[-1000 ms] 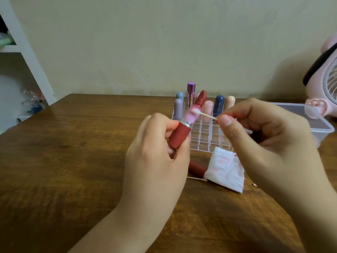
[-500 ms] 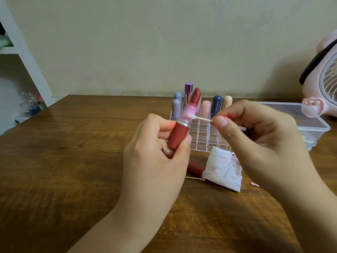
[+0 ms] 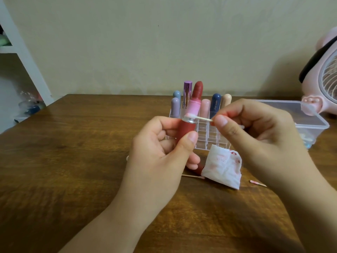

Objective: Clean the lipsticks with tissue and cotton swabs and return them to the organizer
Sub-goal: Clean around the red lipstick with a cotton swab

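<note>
My left hand (image 3: 164, 154) grips an open red lipstick (image 3: 190, 115) upright by its red base, the pink inner tube and dark red bullet sticking up. My right hand (image 3: 255, 139) pinches a cotton swab (image 3: 202, 118) whose tip touches the silver collar of the lipstick. Behind them stands the clear organizer (image 3: 206, 136) with several capped lipsticks in its back rows. A stained white tissue (image 3: 222, 167) lies on the table in front of it, partly covering the red cap (image 3: 199, 168).
Used cotton swabs lie on the wooden table, one (image 3: 193, 176) left of the tissue and one (image 3: 257, 183) to its right. A clear plastic box (image 3: 310, 121) and a pink fan (image 3: 324, 84) stand at the right. White shelving (image 3: 27, 70) is at the far left.
The swab tip has slid down the pink tube to the silver collar. The lipstick has been turned more upright, and both hands have shifted slightly.
</note>
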